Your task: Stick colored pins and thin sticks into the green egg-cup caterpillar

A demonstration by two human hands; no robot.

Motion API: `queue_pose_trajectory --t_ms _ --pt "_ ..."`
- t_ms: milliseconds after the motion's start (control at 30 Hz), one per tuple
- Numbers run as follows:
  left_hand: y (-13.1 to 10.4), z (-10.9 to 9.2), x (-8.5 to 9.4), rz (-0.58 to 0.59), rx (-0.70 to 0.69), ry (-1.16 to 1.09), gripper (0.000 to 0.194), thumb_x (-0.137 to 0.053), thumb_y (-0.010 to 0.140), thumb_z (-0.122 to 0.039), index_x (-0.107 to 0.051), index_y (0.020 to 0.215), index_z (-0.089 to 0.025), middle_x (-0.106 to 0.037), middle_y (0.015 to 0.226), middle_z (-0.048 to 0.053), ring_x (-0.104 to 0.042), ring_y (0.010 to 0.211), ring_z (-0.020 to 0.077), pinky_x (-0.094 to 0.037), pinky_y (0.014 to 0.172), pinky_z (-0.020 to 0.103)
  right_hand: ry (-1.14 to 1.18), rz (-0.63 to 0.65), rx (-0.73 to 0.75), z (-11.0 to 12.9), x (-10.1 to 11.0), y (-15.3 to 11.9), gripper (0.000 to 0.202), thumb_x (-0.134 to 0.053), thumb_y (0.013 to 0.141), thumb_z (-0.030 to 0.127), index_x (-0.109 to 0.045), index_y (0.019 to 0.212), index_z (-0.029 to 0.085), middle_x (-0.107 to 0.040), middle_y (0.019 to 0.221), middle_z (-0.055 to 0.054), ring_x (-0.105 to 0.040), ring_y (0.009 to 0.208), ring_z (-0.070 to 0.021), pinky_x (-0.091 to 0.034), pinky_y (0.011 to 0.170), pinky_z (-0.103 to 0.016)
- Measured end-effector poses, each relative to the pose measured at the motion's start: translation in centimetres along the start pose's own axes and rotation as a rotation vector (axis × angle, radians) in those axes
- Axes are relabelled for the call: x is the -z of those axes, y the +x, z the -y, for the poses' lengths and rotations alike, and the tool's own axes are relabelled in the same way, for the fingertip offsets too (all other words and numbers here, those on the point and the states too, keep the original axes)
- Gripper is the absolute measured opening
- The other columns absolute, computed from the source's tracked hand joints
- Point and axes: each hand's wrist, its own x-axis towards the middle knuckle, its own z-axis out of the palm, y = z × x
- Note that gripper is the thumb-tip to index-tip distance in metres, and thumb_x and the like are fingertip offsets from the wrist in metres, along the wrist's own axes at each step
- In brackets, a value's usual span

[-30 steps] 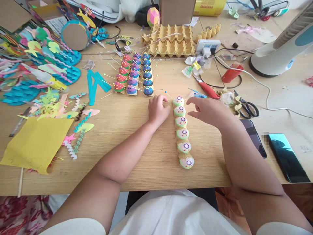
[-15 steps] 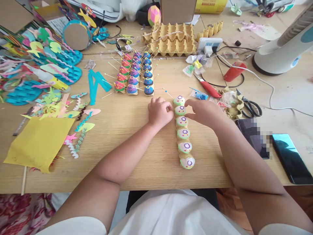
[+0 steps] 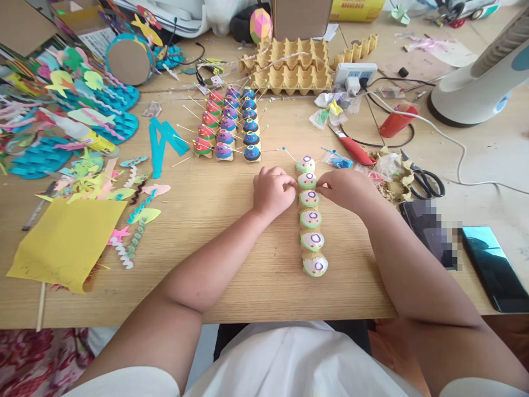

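Note:
A strip of egg carton cups [image 3: 309, 219], painted white and green with purple rings and small red and yellow dots, lies lengthwise in front of me on the table. At its far end one blue-tipped pin [image 3: 289, 154] sticks out to the left. My left hand [image 3: 273, 193] is closed, its thumb and fingertips against the strip's left edge near the second cup. Opposite it, my right hand [image 3: 347, 190] pinches at the right edge of the same cup. The fingertips partly hide what lies between them.
Finished painted carton strips [image 3: 225, 124] with pins stand behind. Egg trays [image 3: 289, 63] lie beyond them. Colourful paper pieces and yellow paper [image 3: 66, 242] cover the left. Scissors [image 3: 427, 176], phones [image 3: 494, 264], a power strip [image 3: 355, 71] and a white lamp base [image 3: 467, 94] are right.
The carton strip has shifted slightly away from me. My right thumb and index finger, apart before, have closed together at its edge; my left hand has moved a little right against it.

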Motion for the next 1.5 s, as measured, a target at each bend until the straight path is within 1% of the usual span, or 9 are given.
queue_pose_trajectory --t_ms 167,333,533,700,867,1000,1133,1333,1500 --pt "0.0 0.1 -0.1 0.001 -0.01 -0.016 0.033 -0.062 0.082 -0.013 -0.084 0.098 -0.032 -0.074 0.103 0.005 -0.057 0.112 0.0303 -0.045 0.1 0.046 0.105 -0.043 -0.002 -0.8 -0.5 0.5 0.038 -0.055 0.096 0.037 -0.078 0.123 0.027 -0.081 0.108 -0.009 -0.07 0.092 -0.0268 -0.042 0.068 -0.034" --pt "0.2 0.4 -0.4 0.018 -0.021 -0.014 0.044 -0.06 0.083 -0.014 -0.082 0.117 -0.032 -0.073 0.109 0.006 -0.056 0.115 0.0308 -0.045 0.103 0.046 0.134 -0.077 -0.024 -0.7 -0.9 0.6 0.051 -0.048 0.097 0.028 -0.067 0.144 0.025 -0.08 0.121 -0.011 -0.072 0.106 -0.031 -0.049 0.08 -0.038" --pt "0.3 0.7 -0.8 0.037 -0.025 -0.011 0.05 -0.058 0.085 -0.015 -0.079 0.126 -0.035 -0.071 0.114 0.007 -0.055 0.117 0.0318 -0.045 0.106 0.047 0.116 -0.056 -0.032 -0.6 -1.4 1.0 0.057 -0.041 0.098 0.024 -0.06 0.152 0.028 -0.071 0.145 -0.011 -0.069 0.123 -0.0359 -0.053 0.089 -0.044" --pt "0.5 0.8 -1.0 0.038 -0.008 -0.027 0.053 -0.057 0.085 -0.014 -0.076 0.13 -0.034 -0.07 0.12 0.008 -0.056 0.12 0.0325 -0.045 0.109 0.049 0.106 -0.09 -0.044 -0.5 -1.8 1.1 0.058 -0.04 0.098 0.025 -0.056 0.154 0.028 -0.074 0.139 -0.013 -0.07 0.117 -0.036 -0.054 0.086 -0.045" --pt "1.2 1.2 -0.6 -0.097 0.057 -0.168 0.055 -0.048 0.08 -0.005 -0.071 0.124 -0.029 -0.071 0.122 0.005 -0.06 0.123 0.0252 -0.044 0.115 0.042 0.272 -0.255 -0.087 -1.2 -1.9 1.4 0.05 -0.043 0.095 0.022 -0.061 0.142 0.022 -0.077 0.122 -0.016 -0.07 0.105 -0.0335 -0.052 0.081 -0.042" --pt "1.4 1.2 0.1 -0.198 0.119 -0.203 0.042 -0.047 0.08 -0.002 -0.067 0.108 -0.025 -0.073 0.115 0.004 -0.064 0.116 0.0225 -0.046 0.11 0.039 0.702 -0.334 -0.055 -2.3 -2.9 2.6 0.031 -0.044 0.093 0.02 -0.063 0.118 0.023 -0.074 0.106 -0.009 -0.067 0.084 -0.021 -0.05 0.071 -0.032" --pt "1.2 1.1 0.3 -0.171 0.088 -0.137 0.027 -0.054 0.082 -0.007 -0.063 0.099 -0.026 -0.072 0.112 0.004 -0.062 0.117 0.0244 -0.043 0.112 0.041 1.092 -0.442 -0.075 -1.9 -4.1 3.4 0.017 -0.047 0.095 0.025 -0.056 0.11 0.024 -0.072 0.101 -0.005 -0.061 0.069 -0.0129 -0.048 0.062 -0.026" --pt "0.6 0.7 0.6 -0.134 0.066 0.022 0.01 -0.062 0.088 -0.019 -0.065 0.094 -0.027 -0.067 0.111 0.009 -0.056 0.121 0.0313 -0.043 0.109 0.046 1.121 -0.478 -0.075 -0.8 -4.8 3.5 0.026 -0.059 0.094 0.048 -0.056 0.11 0.027 -0.071 0.091 -0.003 -0.062 0.064 -0.0149 -0.05 0.06 -0.029" --pt "0.0 -0.6 1.4 -0.082 0.024 0.104 0.007 -0.071 0.085 -0.023 -0.065 0.088 -0.024 -0.061 0.116 0.014 -0.048 0.132 0.0415 -0.039 0.108 0.054 1.037 -0.485 -0.081 -1.0 -5.0 3.6 0.034 -0.062 0.092 0.06 -0.058 0.089 0.026 -0.059 0.068 0.0 -0.054 0.06 -0.0171 -0.045 0.057 -0.031"
